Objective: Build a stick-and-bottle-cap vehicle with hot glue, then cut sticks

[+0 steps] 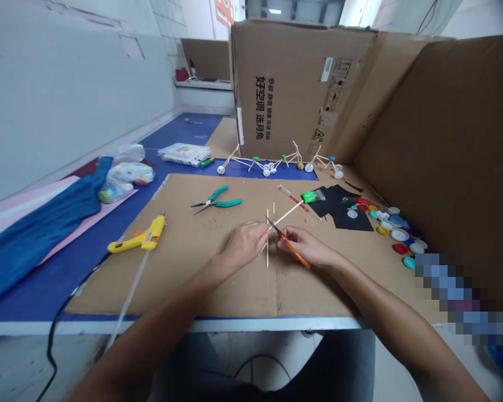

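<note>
- Orange-handled scissors (295,251) sat in the right hand (305,246), its fingers curled around the handles, with the blades angled up and left toward the other hand.
- The left hand (245,243) was held palm-down just beside it, its fingers pinched together on a thin wooden stick (287,214) that ran up and to the right.
- Both bare forearms reached in from the lower corners of the view, across the front edge of the bench (171,325), and the hands nearly met at the middle.
- The fingers hid part of the scissors. Whether the right fingers passed through the handle loops, or whether the blades were closed on the stick, could not be made out.
- The blade tips were at the stick, right by the left fingers.
- A second, upright-lying stick (267,245) rested on the cardboard sheet (193,279) just beside the left fingers.
- Farther up lay teal-handled pliers (216,201), with black sheets (337,207), a bag of green clay (312,196) and coloured bottle caps (385,224) to the right.
- A yellow hot glue gun (140,237) lay at the left.
- Stick-and-cap models (276,163) stood before a cardboard box (293,89).
- A pixelated patch (456,296) obscured the lower right.
</note>
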{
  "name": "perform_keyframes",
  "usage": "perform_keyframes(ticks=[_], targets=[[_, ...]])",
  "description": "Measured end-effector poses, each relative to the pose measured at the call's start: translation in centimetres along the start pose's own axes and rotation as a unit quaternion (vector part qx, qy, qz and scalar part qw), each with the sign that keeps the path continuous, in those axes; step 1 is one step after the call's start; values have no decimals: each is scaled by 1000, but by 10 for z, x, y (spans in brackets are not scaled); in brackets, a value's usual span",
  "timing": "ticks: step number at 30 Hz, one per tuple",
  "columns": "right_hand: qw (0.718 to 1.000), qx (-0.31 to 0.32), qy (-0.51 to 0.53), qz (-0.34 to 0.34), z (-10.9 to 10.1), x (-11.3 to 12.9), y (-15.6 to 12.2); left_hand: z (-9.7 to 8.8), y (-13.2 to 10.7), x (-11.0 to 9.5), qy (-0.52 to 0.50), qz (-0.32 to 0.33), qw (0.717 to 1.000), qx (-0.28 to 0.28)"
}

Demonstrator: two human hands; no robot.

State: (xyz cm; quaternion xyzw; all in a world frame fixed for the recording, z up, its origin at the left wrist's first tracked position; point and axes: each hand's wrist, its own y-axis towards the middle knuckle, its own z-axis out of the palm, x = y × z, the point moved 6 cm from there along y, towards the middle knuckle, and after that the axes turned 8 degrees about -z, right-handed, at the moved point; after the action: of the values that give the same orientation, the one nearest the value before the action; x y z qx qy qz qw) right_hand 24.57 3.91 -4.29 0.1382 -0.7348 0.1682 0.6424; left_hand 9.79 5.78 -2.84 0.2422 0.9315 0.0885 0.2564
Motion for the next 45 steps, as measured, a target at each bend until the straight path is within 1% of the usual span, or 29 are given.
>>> perform_keyframes(ticks=[5, 8, 13, 18, 22, 24, 26, 28, 29, 30, 31, 34, 36, 40, 45], targets=[[1000, 10, -24, -1, 1, 2, -2, 1, -1, -4, -8, 19, 1000, 8], [998, 3, -58, -18, -1, 5, -4, 0, -1, -4, -22, 18, 1000, 11], [995, 0, -90, -48, -4, 7, -7, -4, 0, 1, -58, -19, 998, 19], [994, 4, -98, -57, -6, 4, -8, -9, 2, 4, -122, -78, 988, 54], [993, 2, -104, -57, -8, 1, -8, -6, 4, 8, -205, -124, 967, 85], [993, -4, -107, -53, -9, 0, -7, 0, 5, 13, -264, -146, 947, 109], [993, -11, -103, -48, -9, -1, -7, 7, 7, 18, -333, -160, 919, 135], [994, -18, -95, -45, -10, -2, -6, 10, 10, 24, -387, -174, 895, 136], [995, -20, -92, -43, -10, -2, -5, 10, 10, 26, -399, -181, 890, 123], [995, -23, -90, -42, -9, -2, -5, 8, 11, 28, -397, -187, 893, 105], [995, -27, -91, -41, -9, -2, -4, 5, 11, 28, -376, -189, 903, 84], [995, -32, -93, -35, -8, -1, -4, -2, 7, 19, -253, -174, 951, 37], [995, -31, -88, -37, -6, -1, -4, -5, 3, 10, -177, -156, 971, 22], [997, -24, -62, -49, -2, -1, -2, -5, -1, 3, -98, -123, 987, 6], [1000, -7, -10, -26, 4, -2, -3, 0, -1, 1, -58, -71, 996, 22]])
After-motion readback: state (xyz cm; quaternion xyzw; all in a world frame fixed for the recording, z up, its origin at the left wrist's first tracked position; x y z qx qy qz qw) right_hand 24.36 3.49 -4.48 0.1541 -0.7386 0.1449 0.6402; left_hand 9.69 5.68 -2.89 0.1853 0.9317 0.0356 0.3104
